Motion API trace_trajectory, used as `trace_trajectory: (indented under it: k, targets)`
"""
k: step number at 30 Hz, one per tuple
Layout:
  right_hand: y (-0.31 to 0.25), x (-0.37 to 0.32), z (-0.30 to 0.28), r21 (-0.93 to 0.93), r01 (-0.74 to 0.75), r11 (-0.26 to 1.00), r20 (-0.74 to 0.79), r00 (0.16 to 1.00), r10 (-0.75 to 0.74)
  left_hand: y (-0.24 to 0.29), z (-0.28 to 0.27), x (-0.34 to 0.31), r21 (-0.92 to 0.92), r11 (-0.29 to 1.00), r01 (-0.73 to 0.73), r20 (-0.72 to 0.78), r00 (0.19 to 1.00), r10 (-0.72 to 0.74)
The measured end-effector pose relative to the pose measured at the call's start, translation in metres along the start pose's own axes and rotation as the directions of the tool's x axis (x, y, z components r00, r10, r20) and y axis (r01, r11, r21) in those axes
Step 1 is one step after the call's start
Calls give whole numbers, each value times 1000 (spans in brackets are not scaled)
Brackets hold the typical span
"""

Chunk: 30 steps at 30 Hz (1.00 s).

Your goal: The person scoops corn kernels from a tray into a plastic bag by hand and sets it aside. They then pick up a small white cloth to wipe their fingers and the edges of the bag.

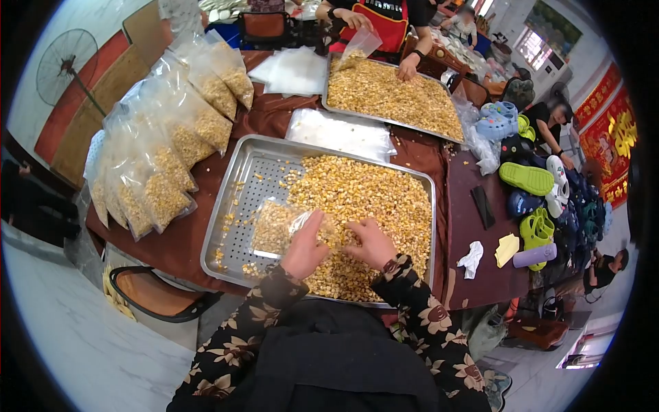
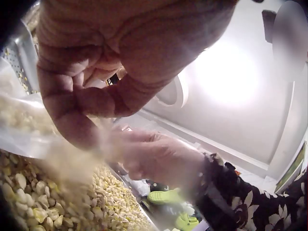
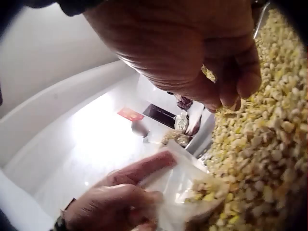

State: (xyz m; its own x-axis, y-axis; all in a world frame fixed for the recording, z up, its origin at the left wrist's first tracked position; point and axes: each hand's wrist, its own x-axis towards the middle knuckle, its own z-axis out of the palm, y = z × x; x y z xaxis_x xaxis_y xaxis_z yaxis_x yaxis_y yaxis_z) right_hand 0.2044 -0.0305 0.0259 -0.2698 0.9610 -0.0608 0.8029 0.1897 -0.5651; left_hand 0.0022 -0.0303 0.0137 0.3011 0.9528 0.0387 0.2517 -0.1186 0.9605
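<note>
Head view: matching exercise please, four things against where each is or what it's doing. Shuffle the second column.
Column one:
1. left hand
2. right hand
3. filled bags
4. green clog

Column two:
A. among the shoes on the right
B. piled left of the near tray
C. holds the clear bag
D. fingers curled on the kernels

Pairs: 1-C, 2-D, 3-B, 4-A

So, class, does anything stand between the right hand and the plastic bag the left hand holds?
Nothing visible does. The right hand, curled on corn kernels, is close beside the left hand, which grips the plastic bag; only loose kernels lie between them.
</note>
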Motion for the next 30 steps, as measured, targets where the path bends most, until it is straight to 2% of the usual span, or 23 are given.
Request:
trace_trajectory:
  k: [2,3,4,6,7,9,10,13,18,20,21,22,23,24,25,28,29,30]
  targets:
    - [-18,-8,0,-137,-85,987,94,991,98,0,0,0,-1,1000,-6,-4,1000,6]
    - [-11,-10,6,-87,-52,995,28,998,55,0,1,0,-2,1000,-14,-8,1000,14]
    - [3,-7,13,-87,-51,995,27,998,54,1,1,0,-2,1000,-15,-8,1000,15]
    - [16,-2,16,44,-46,998,-84,995,50,3,0,0,12,1000,-3,-3,1000,3]
    - [21,-2,17,44,-45,998,-86,995,48,3,0,0,14,1000,-4,-3,1000,4]
    - [-2,2,-10,188,-86,978,-55,994,97,3,1,0,24,1000,2,-9,1000,-2]
    - [-13,3,-18,189,-87,978,-57,993,99,2,1,0,24,1000,1,-6,1000,-1]
    - [-33,9,-19,381,-35,924,3,999,36,0,3,0,37,999,-3,-4,1000,3]
    - [-51,16,-24,481,66,874,-59,997,-42,-1,-1,0,-40,999,22,9,1000,-22]
    - [-44,18,-30,508,-65,859,-18,996,86,-2,-2,-1,-34,999,26,6,1000,-25]
    - [-28,19,-28,427,-54,903,-1,998,60,-2,-2,-1,-27,999,28,7,1000,-28]
    - [-15,15,-28,425,-54,904,-1,998,60,0,-3,-1,-30,999,27,6,1000,-27]
    - [-11,9,-30,126,-43,991,-11,999,45,2,-3,-1,-52,998,43,11,999,-43]
    - [-7,6,-32,-184,-31,983,-16,999,28,3,-3,-1,-73,996,59,17,998,-58]
    - [-5,2,-33,-188,-160,969,78,981,177,3,-3,-1,-74,996,58,19,998,-57]
    - [-3,-13,-24,-238,-182,954,102,972,211,2,-2,0,-3,999,45,16,999,-45]
    - [-7,-18,-20,-223,-126,967,74,987,146,3,-2,0,-2,999,47,16,999,-47]
    - [-12,-21,-15,-220,-131,967,74,986,150,2,-1,0,-1,999,48,16,999,-48]
